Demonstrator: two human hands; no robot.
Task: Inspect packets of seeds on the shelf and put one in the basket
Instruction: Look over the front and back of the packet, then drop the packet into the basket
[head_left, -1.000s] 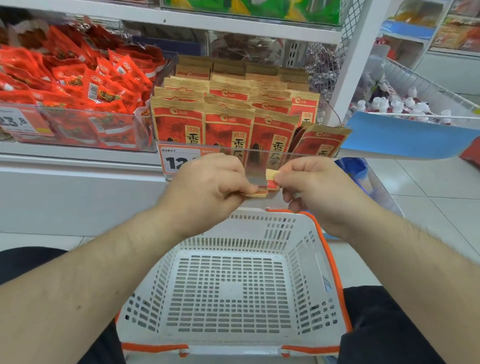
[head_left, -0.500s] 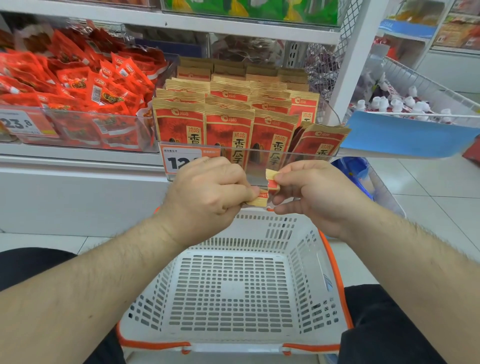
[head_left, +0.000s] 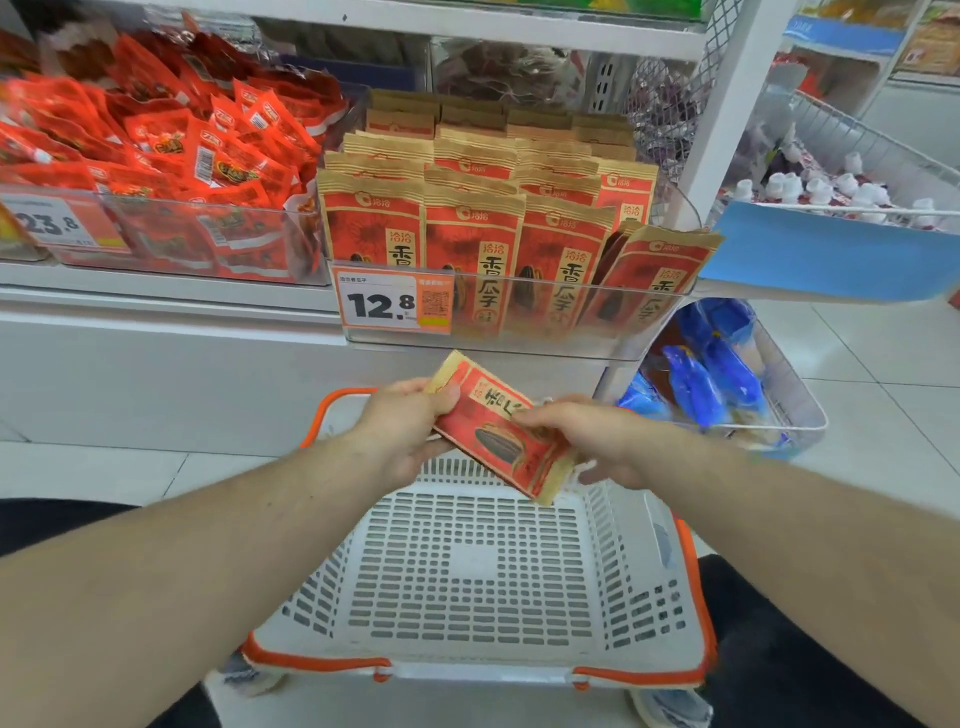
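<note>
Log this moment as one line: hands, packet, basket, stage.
hands: left and right both hold packet | packet: face up, tilted, above basket | basket: nothing inside | stage: inspecting, not yet dropped in

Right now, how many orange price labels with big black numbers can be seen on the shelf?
2. One orange price label "12.8" is on the clear bin of seed packets; another, "23.8", on the left bin, partly cut off. Others may be hidden.
</note>
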